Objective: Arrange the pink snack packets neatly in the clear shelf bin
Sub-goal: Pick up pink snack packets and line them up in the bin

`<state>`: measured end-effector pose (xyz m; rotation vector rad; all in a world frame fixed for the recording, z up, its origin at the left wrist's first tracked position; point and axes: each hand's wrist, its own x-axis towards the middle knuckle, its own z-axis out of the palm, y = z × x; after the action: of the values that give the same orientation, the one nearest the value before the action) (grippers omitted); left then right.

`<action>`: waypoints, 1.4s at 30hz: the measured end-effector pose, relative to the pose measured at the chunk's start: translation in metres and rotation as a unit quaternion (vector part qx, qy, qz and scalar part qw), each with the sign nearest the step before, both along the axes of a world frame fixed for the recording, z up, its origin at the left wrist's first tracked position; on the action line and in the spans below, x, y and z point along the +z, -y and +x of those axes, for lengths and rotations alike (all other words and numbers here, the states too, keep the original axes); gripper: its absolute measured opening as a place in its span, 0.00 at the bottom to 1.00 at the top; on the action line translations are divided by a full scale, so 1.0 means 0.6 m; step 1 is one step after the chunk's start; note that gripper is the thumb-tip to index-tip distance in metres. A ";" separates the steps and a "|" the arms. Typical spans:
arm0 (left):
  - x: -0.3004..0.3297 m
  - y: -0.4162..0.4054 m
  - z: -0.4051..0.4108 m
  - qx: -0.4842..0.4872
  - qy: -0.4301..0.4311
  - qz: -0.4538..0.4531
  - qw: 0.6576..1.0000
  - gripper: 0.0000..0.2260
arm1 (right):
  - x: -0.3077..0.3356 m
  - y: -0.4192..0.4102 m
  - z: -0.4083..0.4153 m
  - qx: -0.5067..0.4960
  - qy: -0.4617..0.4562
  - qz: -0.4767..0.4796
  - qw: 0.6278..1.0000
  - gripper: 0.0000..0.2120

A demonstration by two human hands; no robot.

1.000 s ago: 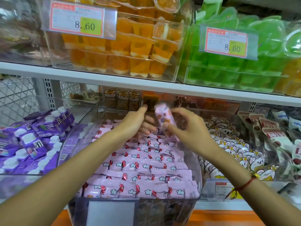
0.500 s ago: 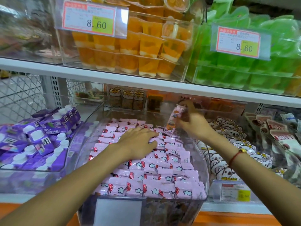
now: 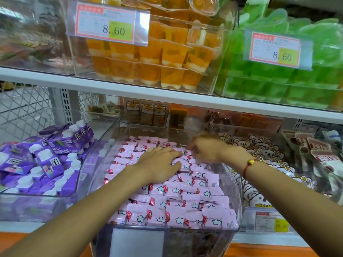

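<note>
Pink snack packets [image 3: 185, 206] with white clouds and red ends fill the clear shelf bin [image 3: 238, 191] in rough rows on the lower shelf. My left hand [image 3: 159, 164] lies flat, fingers spread, pressing on the packets in the middle of the bin. At the back right of the pile, my right hand [image 3: 207, 149] is down on the packets with its fingers bent toward the left. That hand is blurred, so a packet between its fingers cannot be made out. A red string bracelet is on my right wrist.
A clear bin of purple drink cartons [image 3: 46, 160] stands to the left, and one of white bear-print packets [image 3: 259, 151] to the right. The upper shelf edge [image 3: 167, 97] overhangs the bins and carries orange jelly cups [image 3: 167, 58] and green jelly packs [image 3: 297, 76].
My right hand, which held a pink packet up above the back of the bin, has dropped onto the pile. My left hand came down from the raised packet and lies flat on the packets.
</note>
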<state>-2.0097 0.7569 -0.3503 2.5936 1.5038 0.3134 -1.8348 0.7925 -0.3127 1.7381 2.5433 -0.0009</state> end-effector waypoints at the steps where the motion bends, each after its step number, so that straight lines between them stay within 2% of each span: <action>1: 0.000 0.000 0.000 0.000 0.001 0.000 1.000 0.21 | -0.001 0.001 -0.001 0.004 0.020 -0.001 1.000 0.13; 5: 0.000 0.001 -0.002 -0.001 0.005 -0.002 1.000 0.21 | 0.006 0.013 -0.001 0.001 0.021 -0.002 1.000 0.12; 9: 0.006 0.002 -0.004 0.003 0.049 0.030 0.998 0.19 | -0.003 0.054 0.001 0.014 -0.071 0.101 0.992 0.12; 13: 0.027 -0.004 -0.006 0.012 0.085 0.068 0.994 0.17 | -0.006 0.066 0.002 0.009 0.039 0.030 0.999 0.17; 16: 0.045 -0.028 0.001 0.033 0.077 0.052 0.995 0.16 | 0.004 0.073 -0.001 0.022 0.063 0.024 0.997 0.18; 20: 0.053 -0.073 0.022 0.042 0.037 0.010 0.998 0.14 | 0.009 0.111 0.019 0.041 -0.033 0.092 0.994 0.16; 24: 0.050 -0.108 0.047 0.039 0.002 0.036 0.999 0.13 | -0.015 0.171 0.064 -0.017 -0.184 0.226 0.956 0.18; 27: 0.042 -0.122 0.055 0.043 -0.038 0.043 0.997 0.12 | -0.031 0.190 0.082 -0.055 -0.270 0.221 0.936 0.16; 32: 0.041 -0.135 0.055 0.025 -0.067 0.033 0.997 0.11 | -0.039 0.188 0.080 -0.065 -0.324 0.207 0.921 0.17; 39: 0.033 -0.140 0.056 0.073 0.002 0.024 0.997 0.08 | -0.045 0.188 0.084 -0.067 -0.364 0.183 0.911 0.14; 42: 0.034 -0.138 0.052 0.103 0.006 0.039 0.994 0.09 | -0.046 0.189 0.085 -0.063 -0.371 0.178 0.909 0.13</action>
<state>-1.9784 0.8399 -0.3301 2.4911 1.7932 0.4167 -1.7838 0.6788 -0.3402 2.4138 3.0752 -0.2729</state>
